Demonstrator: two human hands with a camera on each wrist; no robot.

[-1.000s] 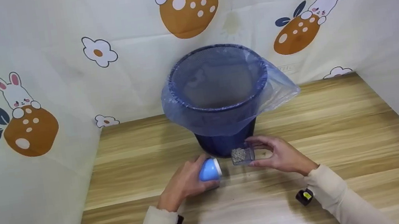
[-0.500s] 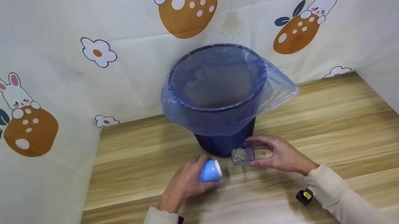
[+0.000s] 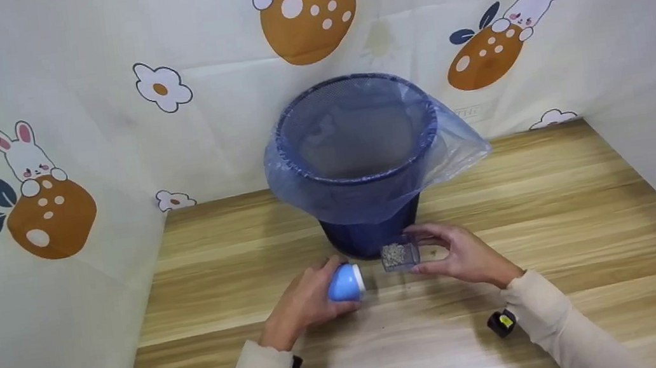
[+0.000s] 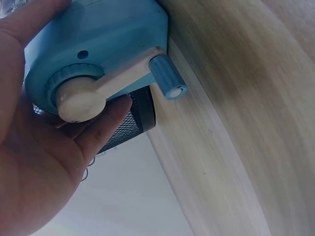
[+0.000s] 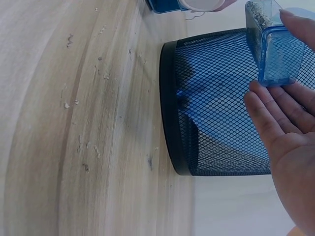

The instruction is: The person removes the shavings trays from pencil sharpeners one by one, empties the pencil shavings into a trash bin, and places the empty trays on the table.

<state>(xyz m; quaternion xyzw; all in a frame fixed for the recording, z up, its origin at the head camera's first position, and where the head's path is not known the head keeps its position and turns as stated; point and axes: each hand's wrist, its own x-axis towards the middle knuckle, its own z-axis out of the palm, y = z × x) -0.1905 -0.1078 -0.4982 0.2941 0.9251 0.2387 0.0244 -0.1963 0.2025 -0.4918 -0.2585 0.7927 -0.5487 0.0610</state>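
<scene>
My left hand (image 3: 301,303) grips a blue hand-crank pencil sharpener (image 3: 343,283), its white end facing right. In the left wrist view, the cream crank arm (image 4: 123,76) ends in a blue knob (image 4: 167,77), and the fingers wrap around the body (image 4: 120,37). My right hand (image 3: 460,256) holds the clear bluish shavings drawer (image 3: 410,254) between thumb and fingers, apart from the sharpener. Grey-brown pencil shavings (image 3: 394,255) lie inside the drawer. Both things are held in front of the bin's base.
A dark blue mesh bin (image 5: 221,98) stands at the back, lined with a translucent blue bag (image 3: 356,199) folded over its rim. Shavings crumbs (image 5: 86,167) are scattered on the wooden tabletop (image 3: 215,251). A printed cloth (image 3: 217,129) rises behind and at both sides.
Almost nothing differs. Both hands keep their holds on the sharpener and the drawer in nearly the same place; the view shifts very slightly.
</scene>
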